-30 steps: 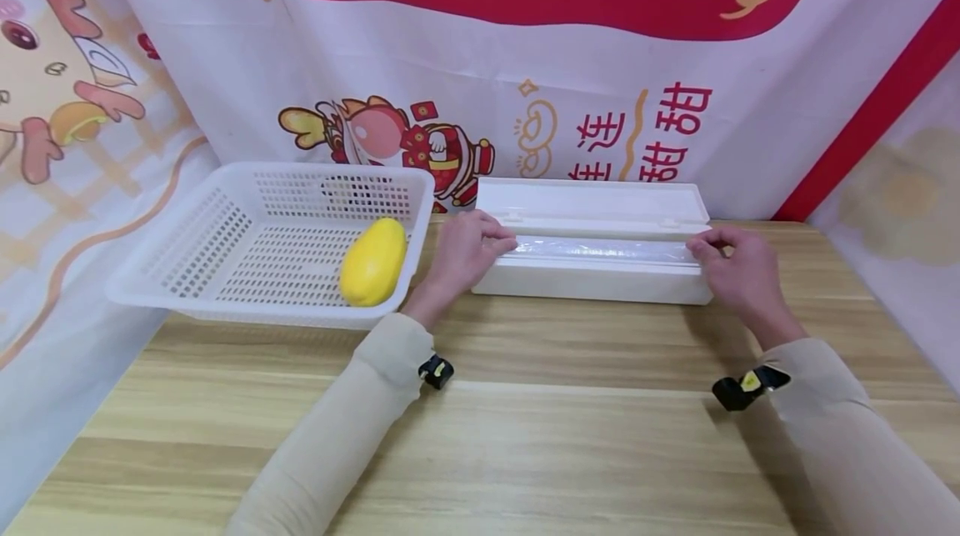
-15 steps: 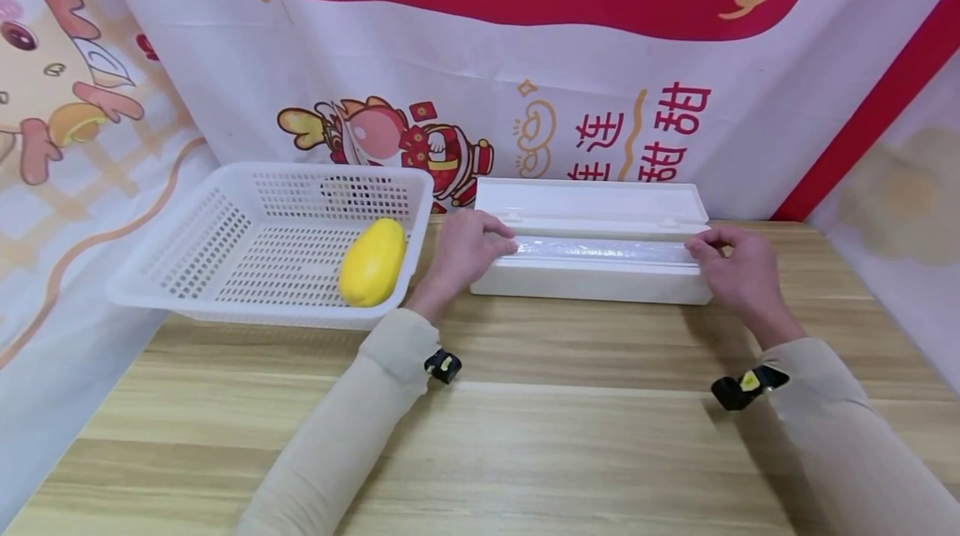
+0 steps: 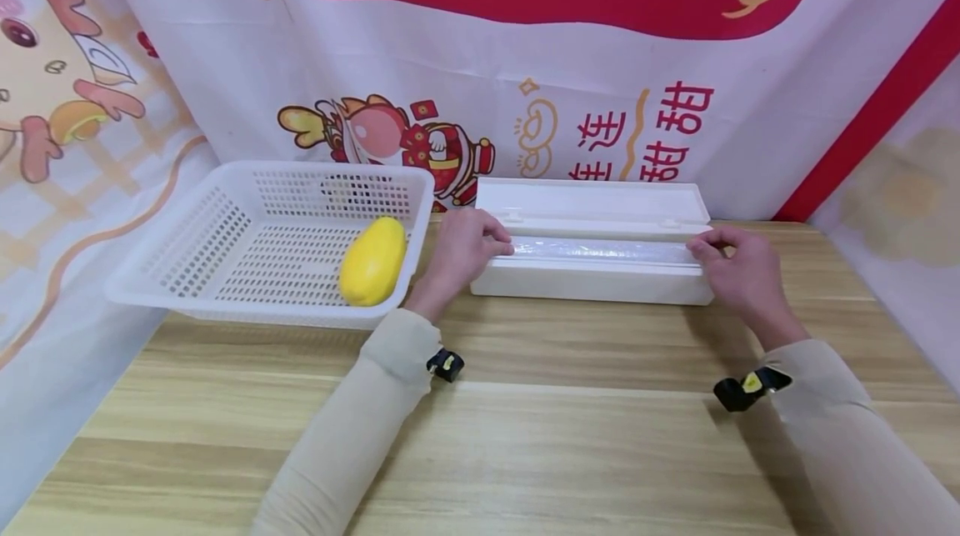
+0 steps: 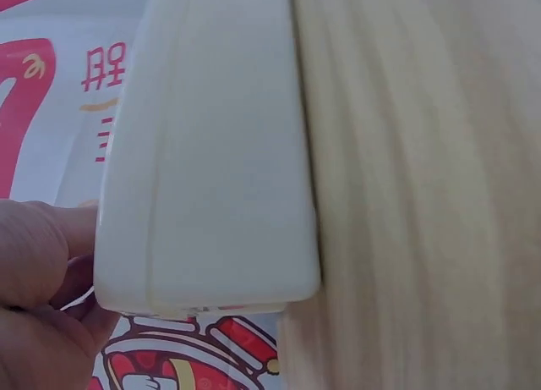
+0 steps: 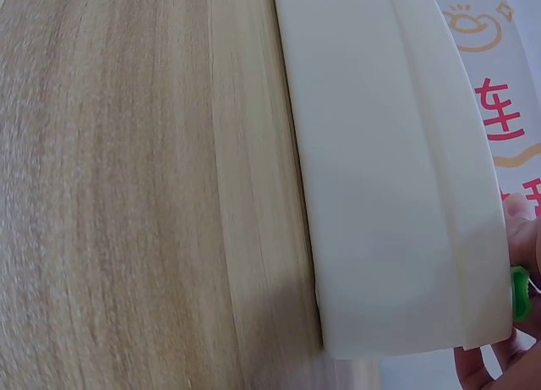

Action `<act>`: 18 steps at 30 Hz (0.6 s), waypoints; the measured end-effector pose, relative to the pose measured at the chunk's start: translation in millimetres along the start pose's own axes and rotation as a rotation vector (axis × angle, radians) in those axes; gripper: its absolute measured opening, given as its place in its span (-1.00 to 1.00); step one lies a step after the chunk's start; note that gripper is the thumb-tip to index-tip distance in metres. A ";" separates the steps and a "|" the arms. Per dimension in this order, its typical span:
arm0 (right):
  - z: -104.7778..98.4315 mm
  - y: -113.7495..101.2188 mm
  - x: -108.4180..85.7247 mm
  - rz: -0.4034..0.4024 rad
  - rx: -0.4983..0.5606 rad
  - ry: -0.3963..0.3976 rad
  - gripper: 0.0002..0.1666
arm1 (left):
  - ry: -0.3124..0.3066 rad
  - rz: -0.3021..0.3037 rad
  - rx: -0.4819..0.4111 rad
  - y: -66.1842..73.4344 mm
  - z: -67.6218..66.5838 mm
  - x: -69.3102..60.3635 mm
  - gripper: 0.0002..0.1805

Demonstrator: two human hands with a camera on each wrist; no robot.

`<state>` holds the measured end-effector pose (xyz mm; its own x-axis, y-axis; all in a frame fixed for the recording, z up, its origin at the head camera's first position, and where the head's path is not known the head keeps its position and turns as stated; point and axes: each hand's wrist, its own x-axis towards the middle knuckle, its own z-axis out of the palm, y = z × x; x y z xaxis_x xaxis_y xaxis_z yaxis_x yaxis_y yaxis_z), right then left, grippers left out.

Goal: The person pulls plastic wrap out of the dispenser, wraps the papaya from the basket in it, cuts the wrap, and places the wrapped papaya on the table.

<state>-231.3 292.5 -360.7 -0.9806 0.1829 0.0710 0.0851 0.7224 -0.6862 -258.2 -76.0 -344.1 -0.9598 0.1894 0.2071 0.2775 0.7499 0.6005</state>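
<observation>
Closest: beige sleeves (image 3: 348,436) with black wrist units (image 3: 447,364), reaching over the desk (image 3: 570,453) on the near side of the white box (image 3: 592,283)

Box sits long side toward the person, presumably so both arms reach its ends evenly

Left hand (image 3: 463,246) at the box's left end, thumb and finger pinching the clear film (image 3: 600,251); right hand (image 3: 746,269) has the same pinch grip at the right end. Two-ended hold likely spreads tension and limits wrinkling

Film lies along the box's top opening. Small green bit (image 5: 520,293) at the box's right end beside the fingers, can't tell what it is

Lid (image 3: 592,198) stands up along the box's back, leaving the film reachable from the front

White basket (image 3: 262,313) left of the box, yellow fruit (image 3: 372,262) inside, toward the box side

Printed cloth (image 3: 585,44) hangs behind the box
</observation>
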 end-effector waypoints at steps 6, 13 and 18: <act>1.5 -0.8 0.6 -0.007 0.001 0.014 -0.48 | 0.037 0.093 0.064 -3.3 2.9 -3.7 -0.86; 1.3 0.4 1.0 -0.010 0.005 0.008 -0.44 | 0.055 0.149 0.050 -8.7 4.1 -5.2 -0.85; 1.3 1.3 1.0 0.000 0.008 0.000 -0.44 | 0.031 0.136 0.046 -10.8 3.3 -7.2 -0.84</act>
<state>-232.3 292.8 -362.5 -0.9806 0.1829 0.0711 0.0835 0.7168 -0.6923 -254.4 -83.4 -354.6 -0.9115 0.2718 0.3086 0.4020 0.7472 0.5293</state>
